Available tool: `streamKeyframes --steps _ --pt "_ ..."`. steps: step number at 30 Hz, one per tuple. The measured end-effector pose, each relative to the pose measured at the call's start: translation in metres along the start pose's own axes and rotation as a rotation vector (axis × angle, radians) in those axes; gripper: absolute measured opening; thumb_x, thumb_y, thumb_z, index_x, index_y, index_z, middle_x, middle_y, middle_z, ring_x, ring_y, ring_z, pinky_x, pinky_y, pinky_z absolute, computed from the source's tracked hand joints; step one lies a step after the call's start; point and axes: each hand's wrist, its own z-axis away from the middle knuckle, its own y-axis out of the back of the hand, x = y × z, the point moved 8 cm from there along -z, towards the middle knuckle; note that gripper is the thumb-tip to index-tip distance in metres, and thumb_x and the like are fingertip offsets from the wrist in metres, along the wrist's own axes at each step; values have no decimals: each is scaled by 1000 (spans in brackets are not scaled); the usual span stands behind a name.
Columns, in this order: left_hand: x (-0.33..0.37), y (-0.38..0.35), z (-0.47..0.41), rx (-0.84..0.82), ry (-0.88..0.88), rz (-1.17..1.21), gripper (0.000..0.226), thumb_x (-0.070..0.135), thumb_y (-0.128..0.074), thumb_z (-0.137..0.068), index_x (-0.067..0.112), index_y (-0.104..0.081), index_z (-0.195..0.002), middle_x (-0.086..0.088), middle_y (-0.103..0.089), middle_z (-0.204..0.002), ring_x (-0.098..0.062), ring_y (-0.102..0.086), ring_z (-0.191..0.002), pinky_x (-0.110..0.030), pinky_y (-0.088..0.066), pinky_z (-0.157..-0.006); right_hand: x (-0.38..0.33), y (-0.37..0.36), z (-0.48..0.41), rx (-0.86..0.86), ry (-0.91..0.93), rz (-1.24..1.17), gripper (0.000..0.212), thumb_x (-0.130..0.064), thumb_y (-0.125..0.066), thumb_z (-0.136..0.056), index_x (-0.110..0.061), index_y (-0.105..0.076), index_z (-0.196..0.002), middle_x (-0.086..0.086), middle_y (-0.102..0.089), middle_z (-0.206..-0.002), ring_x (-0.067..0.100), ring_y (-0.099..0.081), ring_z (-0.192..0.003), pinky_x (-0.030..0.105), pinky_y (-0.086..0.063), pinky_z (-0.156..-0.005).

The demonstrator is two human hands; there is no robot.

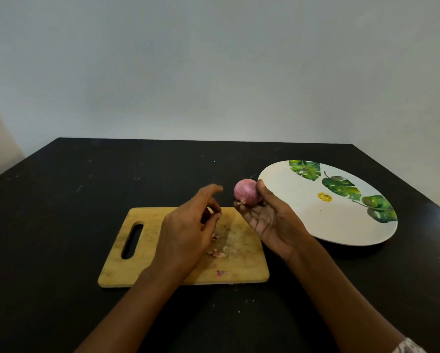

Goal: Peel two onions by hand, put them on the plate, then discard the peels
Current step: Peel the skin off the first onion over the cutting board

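Fingers (254,222) of my right hand (272,220) cup under the onion (247,192), thumb on its far side, gripping it in the air just left of the plate (290,200). On my left hand (185,230) the index finger is out and the rest are half curled over the cutting board (117,263). Can't tell if they pinch a scrap. Peel bits (217,253) lie on the board, on the black table (61,200).

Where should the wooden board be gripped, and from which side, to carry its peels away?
Grip the wooden board at its handle slot, coming from the left end. The slot lets fingers hook through, and the peels lie toward the right, away from that grip.
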Motion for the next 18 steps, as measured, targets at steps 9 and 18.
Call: streamKeyframes --steps 9,18 --pt "-2 4 1 60 21 14 27 34 -50 -92 33 -45 -118 15 -61 -72 -6 -56 -50 -26 -49 -44 16 -4 0 -44 -121 108 68 -49 -58 -74 -2 -54 -123 16 -68 -93 17 -67 -68 22 -57 -59" --pt "3 1 2 31 71 246 76 16 -74 -75 55 -30 -124 33 -52 -103 18 -53 -99 -5 -48 -71 28 -18 5 -129 -148 139 53 -40 -63 -78 -3 -61 -116 19 -68 -105 19 -68 -78 24 -58 -59"
